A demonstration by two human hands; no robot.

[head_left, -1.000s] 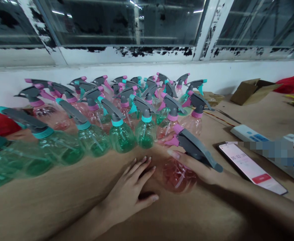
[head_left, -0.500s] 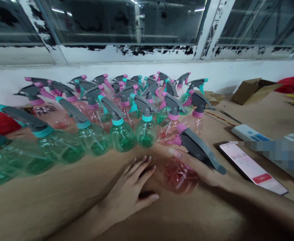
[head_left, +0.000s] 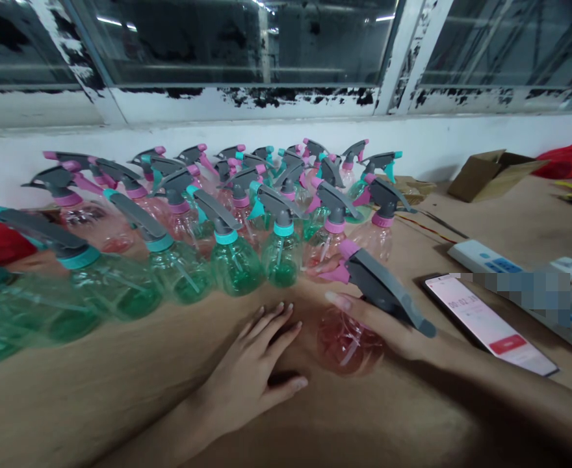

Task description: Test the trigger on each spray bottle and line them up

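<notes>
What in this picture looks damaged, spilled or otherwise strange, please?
The window frame behind the bottles looks worn: its white surface is broken by ragged black patches. I see no spill around the pink spray bottle in the right hand.

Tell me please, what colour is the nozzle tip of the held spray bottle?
The nozzle tip of the held spray bottle is pink; the head view shows it.

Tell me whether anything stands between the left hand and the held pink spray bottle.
Nothing visible does: only tabletop shows between the left hand and the pink spray bottle, which the right hand holds.
</notes>
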